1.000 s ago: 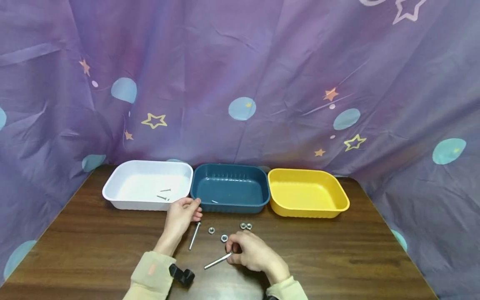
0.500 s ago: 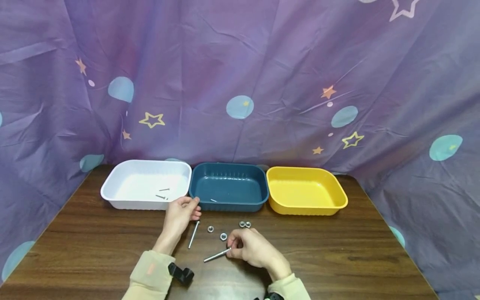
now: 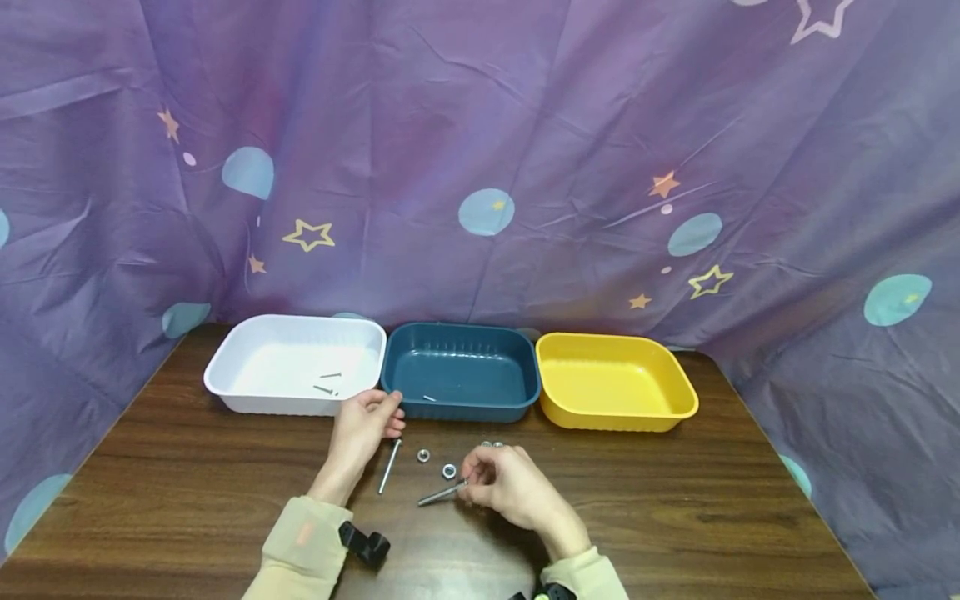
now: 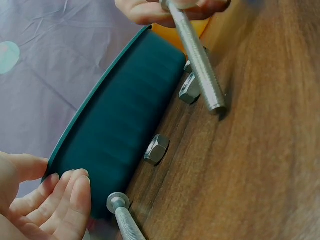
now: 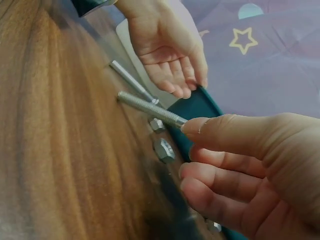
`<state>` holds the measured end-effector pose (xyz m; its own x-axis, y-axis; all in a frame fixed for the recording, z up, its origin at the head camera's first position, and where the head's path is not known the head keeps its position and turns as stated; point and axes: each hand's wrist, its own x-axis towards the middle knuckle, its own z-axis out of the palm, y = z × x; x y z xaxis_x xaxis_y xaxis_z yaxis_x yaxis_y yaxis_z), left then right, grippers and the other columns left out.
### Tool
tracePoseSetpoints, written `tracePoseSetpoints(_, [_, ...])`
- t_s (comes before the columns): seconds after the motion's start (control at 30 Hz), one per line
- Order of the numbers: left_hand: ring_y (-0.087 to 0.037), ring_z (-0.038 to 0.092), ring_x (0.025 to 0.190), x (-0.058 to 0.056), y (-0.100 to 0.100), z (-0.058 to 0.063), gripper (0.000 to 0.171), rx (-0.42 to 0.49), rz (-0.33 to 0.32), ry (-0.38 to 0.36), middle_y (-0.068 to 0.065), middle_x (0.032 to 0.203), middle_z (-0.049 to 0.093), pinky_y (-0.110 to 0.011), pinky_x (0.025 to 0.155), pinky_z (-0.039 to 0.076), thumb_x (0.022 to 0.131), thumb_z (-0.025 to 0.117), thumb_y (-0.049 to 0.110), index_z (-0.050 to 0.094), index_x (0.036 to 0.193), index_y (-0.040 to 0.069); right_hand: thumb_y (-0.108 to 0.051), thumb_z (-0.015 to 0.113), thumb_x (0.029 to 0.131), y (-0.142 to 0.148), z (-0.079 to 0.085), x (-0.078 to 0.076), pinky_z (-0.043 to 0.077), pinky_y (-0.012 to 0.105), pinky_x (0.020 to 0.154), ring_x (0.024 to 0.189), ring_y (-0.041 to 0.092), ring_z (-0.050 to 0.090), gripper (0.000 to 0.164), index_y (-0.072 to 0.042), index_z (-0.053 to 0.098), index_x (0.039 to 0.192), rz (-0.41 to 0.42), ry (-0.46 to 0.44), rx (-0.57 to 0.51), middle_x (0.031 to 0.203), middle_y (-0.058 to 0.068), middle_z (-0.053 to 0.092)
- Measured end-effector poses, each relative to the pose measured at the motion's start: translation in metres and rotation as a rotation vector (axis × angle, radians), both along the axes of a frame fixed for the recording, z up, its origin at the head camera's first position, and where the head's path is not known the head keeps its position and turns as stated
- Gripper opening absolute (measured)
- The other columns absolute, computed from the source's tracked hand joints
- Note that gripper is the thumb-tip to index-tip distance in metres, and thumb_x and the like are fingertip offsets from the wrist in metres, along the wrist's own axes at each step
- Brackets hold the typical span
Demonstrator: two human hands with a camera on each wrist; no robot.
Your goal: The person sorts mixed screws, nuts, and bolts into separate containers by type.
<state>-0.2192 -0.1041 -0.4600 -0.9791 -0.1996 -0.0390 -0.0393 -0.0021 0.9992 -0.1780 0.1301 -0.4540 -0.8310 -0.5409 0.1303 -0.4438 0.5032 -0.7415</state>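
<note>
My right hand (image 3: pixel 513 492) pinches a thick metal bolt (image 3: pixel 441 494) between thumb and fingers, near its head. The bolt's threaded end points left, over the wooden table. My left hand (image 3: pixel 363 427) holds the near left corner of the dark teal tray (image 3: pixel 465 412), thumb at the rim and fingers against the outer wall. A second bolt (image 3: pixel 389 467) lies just below that hand, its head close to the tray. Hex nuts (image 3: pixel 423 456) lie between the hands; one nut (image 3: pixel 449 471) is close to the held bolt. Other nuts behind my right hand are partly hidden.
A white tray (image 3: pixel 255 367) on the left contains several small screws (image 3: pixel 327 389). Inside the teal tray is one small metal piece (image 3: pixel 429 397). On the right stands a yellow tray (image 3: pixel 615 422). A purple patterned cloth (image 3: pixel 420 125) hangs behind the row.
My right hand has moved slightly up and away from me with the bolt, now covering part of the rear nuts. My left hand has stayed at the tray corner.
</note>
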Motion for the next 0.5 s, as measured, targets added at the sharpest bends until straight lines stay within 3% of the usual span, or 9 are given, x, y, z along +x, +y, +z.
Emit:
tracePoseSetpoints(0.13, [-0.013,0.063,0.058,0.000,0.000,0.000,0.020,0.004,-0.002,0.002,-0.017,0.077,0.067,-0.025,0.057,0.055,0.097,0.060,0.009,0.062,0.099,-0.011,-0.006,0.079,0.079,0.001,0.006,0.002,0.051,0.025,0.053,0.056,0.005,0.059,0.018,-0.014,0.064,0.081,-0.017,-0.029,-0.033,0.067,-0.009,0.062])
tracePoseSetpoints(0.5, [-0.013,0.063,0.058,0.001,0.000,0.000,0.023,0.013,-0.007,0.000,-0.023,0.082,0.067,-0.024,0.056,0.055,0.097,0.060,0.009,0.061,0.100,-0.013,-0.003,0.077,0.081,0.004,0.015,0.003,0.053,0.027,0.052,0.055,0.009,0.062,0.017,-0.012,0.063,0.082,-0.100,-0.001,-0.114,0.068,-0.007,0.065])
